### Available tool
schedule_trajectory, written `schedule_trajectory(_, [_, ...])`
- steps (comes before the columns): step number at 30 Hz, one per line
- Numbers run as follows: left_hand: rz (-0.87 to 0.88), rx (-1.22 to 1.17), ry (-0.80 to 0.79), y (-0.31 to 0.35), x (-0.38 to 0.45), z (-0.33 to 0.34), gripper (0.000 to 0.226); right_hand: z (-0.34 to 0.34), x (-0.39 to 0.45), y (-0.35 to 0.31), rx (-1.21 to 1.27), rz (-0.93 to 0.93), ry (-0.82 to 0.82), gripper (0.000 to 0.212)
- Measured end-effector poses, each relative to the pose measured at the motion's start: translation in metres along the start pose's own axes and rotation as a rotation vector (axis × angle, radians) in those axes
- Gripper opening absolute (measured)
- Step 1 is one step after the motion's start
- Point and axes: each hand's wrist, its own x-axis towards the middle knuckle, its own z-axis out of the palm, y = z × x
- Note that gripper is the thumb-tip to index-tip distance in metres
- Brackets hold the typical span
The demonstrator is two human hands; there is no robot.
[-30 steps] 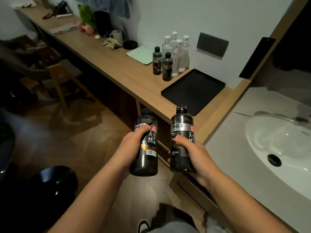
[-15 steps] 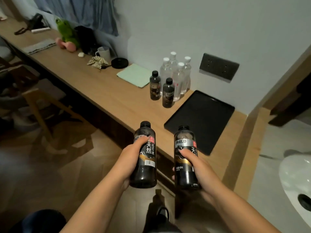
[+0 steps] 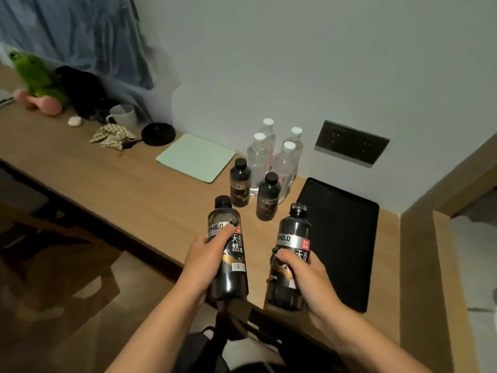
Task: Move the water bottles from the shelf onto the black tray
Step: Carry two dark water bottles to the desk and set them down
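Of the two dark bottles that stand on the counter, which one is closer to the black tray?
The dark bottle on the right, nearer the camera; it stands closer to the black tray than the other dark bottle.

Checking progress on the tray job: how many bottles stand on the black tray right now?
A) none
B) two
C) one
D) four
A: the black tray is bare; the left hand and right hand each hold a dark bottle, and the other bottles stand on the wooden counter beside it.
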Motion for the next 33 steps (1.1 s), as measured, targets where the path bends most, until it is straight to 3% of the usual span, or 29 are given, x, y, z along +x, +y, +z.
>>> schedule_trajectory(6, [0.132, 0.344, 0.000, 0.039, 0.075, -0.027, 0.042, 0.060, 0.060, -0.016, -0.092, -0.084, 0.268, 0.043])
schedule_trajectory(12, [0.261, 0.477, -0.083, 0.062, 0.123, -0.045, 0.040, 0.099, 0.108, -0.014, -0.213, -0.141, 0.472, 0.060])
schedule_trajectory(16, [0.291, 0.597, -0.122, 0.054, 0.158, -0.049, 0.048, 0.111, 0.128, -0.011, -0.256, -0.129, 0.569, 0.059])
schedule_trajectory(25, [0.312, 0.623, -0.201, 0.031, 0.190, -0.047, 0.055, 0.116, 0.148, 0.006, -0.223, -0.102, 0.589, 0.063])
schedule_trajectory(33, [0.318, 0.545, -0.243, 0.025, 0.185, -0.037, 0.059, 0.102, 0.149, 0.013, -0.323, -0.068, 0.467, 0.073])
